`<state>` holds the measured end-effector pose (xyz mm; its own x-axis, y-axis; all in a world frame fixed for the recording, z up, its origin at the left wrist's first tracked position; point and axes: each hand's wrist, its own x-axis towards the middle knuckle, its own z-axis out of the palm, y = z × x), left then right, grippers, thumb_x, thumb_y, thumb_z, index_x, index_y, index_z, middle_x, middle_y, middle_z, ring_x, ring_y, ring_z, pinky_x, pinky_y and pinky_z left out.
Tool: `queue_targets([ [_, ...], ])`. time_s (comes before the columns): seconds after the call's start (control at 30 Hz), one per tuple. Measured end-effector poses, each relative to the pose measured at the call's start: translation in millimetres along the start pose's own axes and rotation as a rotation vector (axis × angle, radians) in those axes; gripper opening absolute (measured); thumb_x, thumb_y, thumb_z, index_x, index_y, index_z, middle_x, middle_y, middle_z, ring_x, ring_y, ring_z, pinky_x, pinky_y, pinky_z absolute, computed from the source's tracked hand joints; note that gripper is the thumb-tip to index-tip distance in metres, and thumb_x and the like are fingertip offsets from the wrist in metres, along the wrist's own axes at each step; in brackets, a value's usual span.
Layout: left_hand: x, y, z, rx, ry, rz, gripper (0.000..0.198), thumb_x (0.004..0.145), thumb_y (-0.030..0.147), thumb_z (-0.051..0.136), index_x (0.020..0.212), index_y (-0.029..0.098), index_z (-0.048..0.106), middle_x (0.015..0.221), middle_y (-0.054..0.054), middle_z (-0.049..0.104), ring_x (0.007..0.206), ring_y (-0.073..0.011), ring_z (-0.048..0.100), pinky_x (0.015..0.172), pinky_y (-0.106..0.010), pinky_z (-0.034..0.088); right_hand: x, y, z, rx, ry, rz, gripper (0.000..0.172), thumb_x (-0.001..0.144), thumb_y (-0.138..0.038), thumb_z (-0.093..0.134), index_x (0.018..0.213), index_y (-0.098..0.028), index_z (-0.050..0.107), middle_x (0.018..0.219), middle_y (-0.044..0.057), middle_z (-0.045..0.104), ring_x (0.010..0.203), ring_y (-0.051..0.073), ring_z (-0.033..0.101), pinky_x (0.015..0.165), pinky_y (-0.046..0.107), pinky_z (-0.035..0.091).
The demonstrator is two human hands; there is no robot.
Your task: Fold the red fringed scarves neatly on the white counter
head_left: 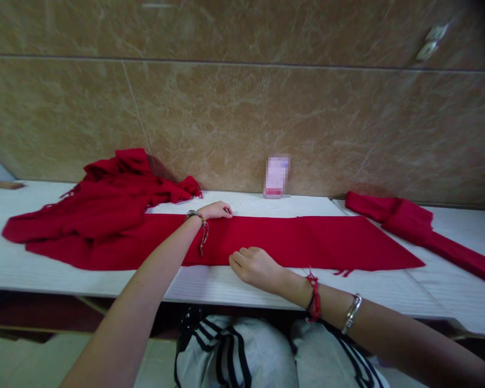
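A long red cloth [307, 240] lies spread flat along the white table [44, 272]. My left hand [216, 210] reaches across to its far edge, fingers closed on the fabric there. At the near edge, my right hand [254, 265] rests with fingers curled onto the cloth. Both wrists wear beaded and red thread bracelets; the right forearm also carries a silver bangle.
A heap of crumpled red cloth [105, 199] lies at the left end of the table. A folded red piece [412, 226] lies at the right. A small pink box [277, 177] stands against the brown marble wall. My lap in striped trousers shows below.
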<state>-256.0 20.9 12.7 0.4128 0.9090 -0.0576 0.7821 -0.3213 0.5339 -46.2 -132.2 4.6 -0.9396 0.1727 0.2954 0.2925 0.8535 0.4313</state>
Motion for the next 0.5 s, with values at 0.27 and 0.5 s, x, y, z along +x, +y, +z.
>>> queue_targets([
  [0.27,-4,5,-4.8,-0.077,0.018,-0.023,0.024,0.063,0.03,0.058,0.077,0.013,0.068,0.079,-0.003,0.069,0.077,-0.0169,0.057,0.071,-0.022,0.038,-2,3,2,-0.022,0.077,-0.011,0.016,0.084,-0.005,0.042,0.082,-0.013,0.055,0.072,0.004,0.055,0.063,0.015,0.051,0.049,0.029,0.034],
  [0.5,-7,23,-18.3,-0.187,0.106,-0.001,0.03,0.064,0.041,0.057,0.075,0.014,0.064,0.077,-0.001,0.066,0.075,-0.016,0.054,0.07,-0.024,0.038,0,14,-14,-0.044,0.098,0.035,0.015,0.085,-0.006,0.041,0.085,-0.014,0.053,0.071,0.003,0.055,0.06,0.015,0.051,0.048,0.028,0.033],
])
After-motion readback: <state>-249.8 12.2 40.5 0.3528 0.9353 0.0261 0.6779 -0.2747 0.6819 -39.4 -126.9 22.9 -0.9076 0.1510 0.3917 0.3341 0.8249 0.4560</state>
